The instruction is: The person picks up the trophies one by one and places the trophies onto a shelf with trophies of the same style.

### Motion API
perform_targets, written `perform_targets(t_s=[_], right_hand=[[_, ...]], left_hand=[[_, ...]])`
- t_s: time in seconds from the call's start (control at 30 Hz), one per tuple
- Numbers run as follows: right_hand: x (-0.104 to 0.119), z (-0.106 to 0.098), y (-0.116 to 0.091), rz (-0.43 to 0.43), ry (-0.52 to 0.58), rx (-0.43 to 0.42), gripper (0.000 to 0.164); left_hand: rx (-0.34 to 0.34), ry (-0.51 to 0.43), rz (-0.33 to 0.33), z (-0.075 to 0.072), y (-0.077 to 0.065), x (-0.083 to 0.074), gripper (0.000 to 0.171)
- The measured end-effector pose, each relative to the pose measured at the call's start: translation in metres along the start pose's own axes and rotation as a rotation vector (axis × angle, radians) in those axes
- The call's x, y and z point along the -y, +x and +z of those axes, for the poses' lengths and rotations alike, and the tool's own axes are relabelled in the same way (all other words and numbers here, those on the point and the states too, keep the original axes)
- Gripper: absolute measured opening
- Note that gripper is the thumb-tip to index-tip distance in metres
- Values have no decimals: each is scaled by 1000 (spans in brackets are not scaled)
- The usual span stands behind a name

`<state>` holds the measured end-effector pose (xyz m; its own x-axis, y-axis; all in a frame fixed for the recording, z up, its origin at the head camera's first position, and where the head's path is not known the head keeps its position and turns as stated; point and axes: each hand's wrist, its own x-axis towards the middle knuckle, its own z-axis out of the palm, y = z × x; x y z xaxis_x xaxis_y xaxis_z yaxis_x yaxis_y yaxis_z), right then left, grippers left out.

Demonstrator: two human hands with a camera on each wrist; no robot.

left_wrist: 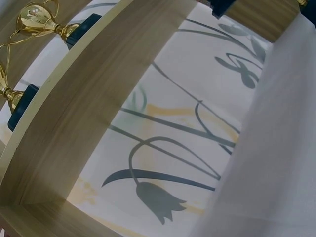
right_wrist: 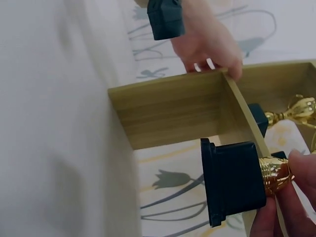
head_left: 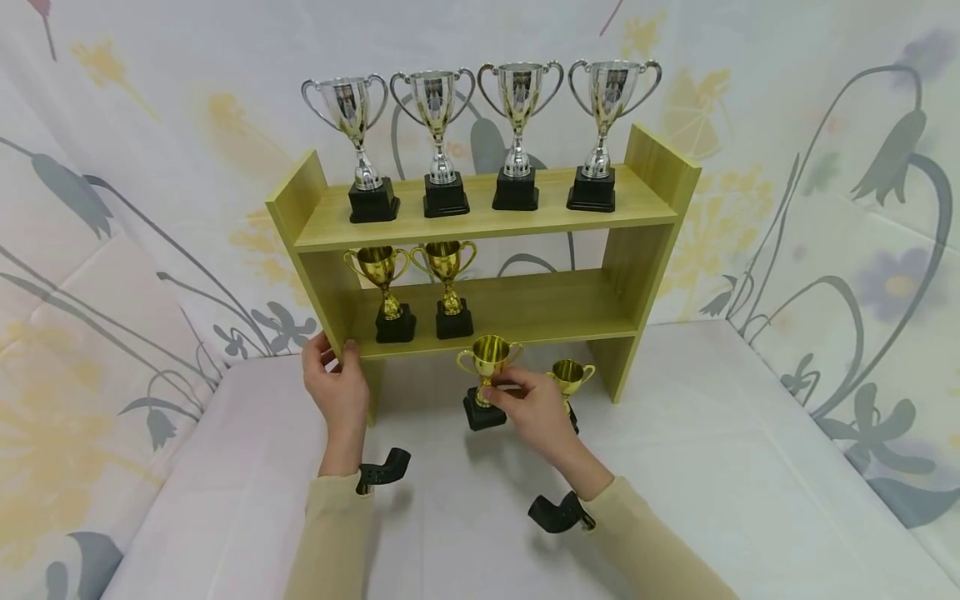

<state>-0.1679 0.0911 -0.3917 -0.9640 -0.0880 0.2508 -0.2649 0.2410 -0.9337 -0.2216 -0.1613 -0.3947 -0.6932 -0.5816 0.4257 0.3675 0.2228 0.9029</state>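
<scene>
My right hand (head_left: 534,408) pinches a small gold trophy (head_left: 491,357) by its stem, in front of the wooden shelf (head_left: 480,229). The trophy's black base (right_wrist: 234,180) hangs off the table, tilted a little. My left hand (head_left: 337,383) grips the shelf's left side panel, near the front end of the middle board. Two gold trophies stand on that board at the left: one (head_left: 381,271) beside the panel, the other (head_left: 447,267) to its right. Another gold trophy (head_left: 572,377) is behind my right hand, its lower part partly hidden.
Several silver trophies (head_left: 519,92) with black bases stand in a row on the top board. A white cloth (head_left: 450,533) covers the table. Behind the shelf hangs a flower-patterned backdrop (head_left: 225,158). Each wrist wears a black camera mount (head_left: 386,468).
</scene>
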Motion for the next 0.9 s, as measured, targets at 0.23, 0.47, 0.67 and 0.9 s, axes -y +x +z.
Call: perform_targets(t_s=[0.23,0.47,0.67,0.9], right_hand=[[2,-4,1,11,18,16,15],[5,-8,4,-38,21,6,18],[9,-13,6,-41,26,-4,17],[12,-18,10,-58,26,-5,18]], left_hand=[[8,16,-14,-1,0,0,29],[4,1,-7,1,-3,-11,29],[11,-10,-1,0,-10,-33,27],[-1,-25,15,0,-12,-37,27]])
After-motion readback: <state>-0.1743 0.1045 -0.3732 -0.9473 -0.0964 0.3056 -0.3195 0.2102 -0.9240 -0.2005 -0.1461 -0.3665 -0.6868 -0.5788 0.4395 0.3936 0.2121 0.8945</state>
